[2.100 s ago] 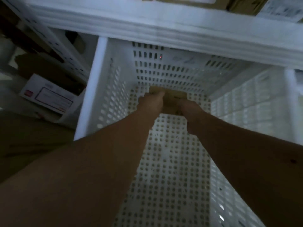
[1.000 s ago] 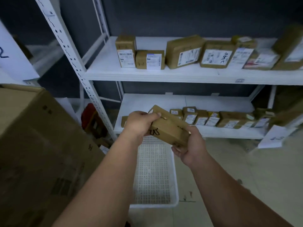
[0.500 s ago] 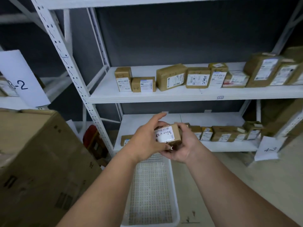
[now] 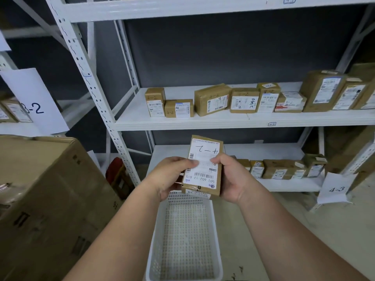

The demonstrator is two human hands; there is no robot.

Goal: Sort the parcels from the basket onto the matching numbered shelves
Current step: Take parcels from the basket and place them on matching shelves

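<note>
Holding one brown parcel (image 4: 203, 167) between our two hands, we keep it above the far end of the white basket (image 4: 185, 240), which stands on the floor under our arms. Our left hand (image 4: 170, 177) grips the left edge of the parcel, with the thumb pressed on its white label. Our right hand (image 4: 231, 177) grips the right edge, fingers curled round the side and the thumb lying on the same label. The parcel is upright and turned with the label to us, upside down; the handwritten mark on it reads "4-2" when turned over. In front of us is a white shelf unit. On its middle shelf (image 4: 203, 121) there is a row of brown parcels (image 4: 243, 100), several with "4-2" written on them, and a small tag is on the front edge of this shelf, too small to read. The lower shelf (image 4: 284, 184) carries another row of smaller parcels (image 4: 280, 169), and a paper sign (image 4: 335, 189) with "4-3" hangs near its right end. At the left a big cardboard box (image 4: 46, 199) stands close to us, and behind it a paper sign ending in "-2" (image 4: 34, 100) hangs on the neighbouring shelves.
</note>
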